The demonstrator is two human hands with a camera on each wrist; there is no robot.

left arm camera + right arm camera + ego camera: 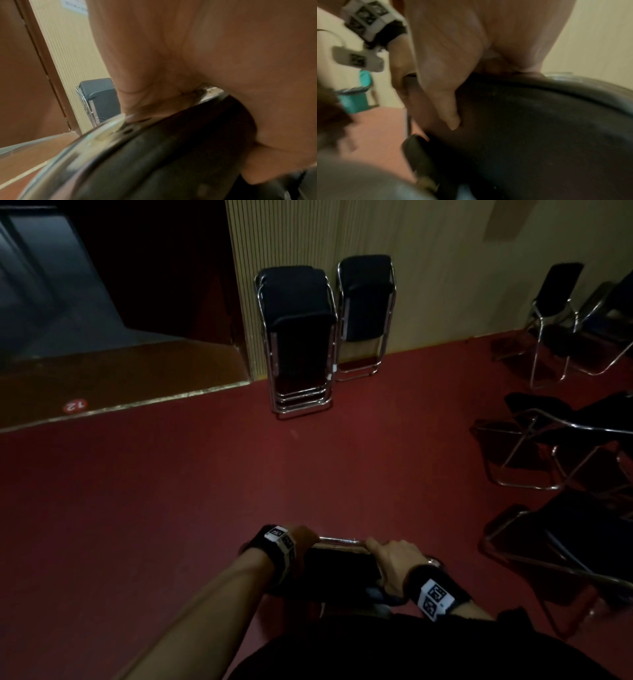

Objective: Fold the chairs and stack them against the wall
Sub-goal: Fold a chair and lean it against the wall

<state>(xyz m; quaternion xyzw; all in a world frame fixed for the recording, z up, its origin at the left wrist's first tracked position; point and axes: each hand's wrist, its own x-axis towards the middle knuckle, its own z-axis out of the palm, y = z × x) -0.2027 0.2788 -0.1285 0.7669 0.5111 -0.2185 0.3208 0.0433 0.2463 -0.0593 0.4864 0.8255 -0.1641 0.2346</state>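
Both hands, left hand (pixel 306 537) and right hand (pixel 394 559), curl their fingers round the folded chair (pixel 342 565), well short of the wall stack (pixel 298 337). We judge it best to carry the chair upright and lean it flat against that stack, legs aligned.

Held low in front: a black folded chair (pixel 342 563) with a shiny metal frame, gripped at both top corners. Leaning on the wall (pixel 445 268): a stack of folded chairs (pixel 298 337), one more folded chair (pixel 368 309) beside it. Standing open at the right: several black chairs (pixel 561 440).
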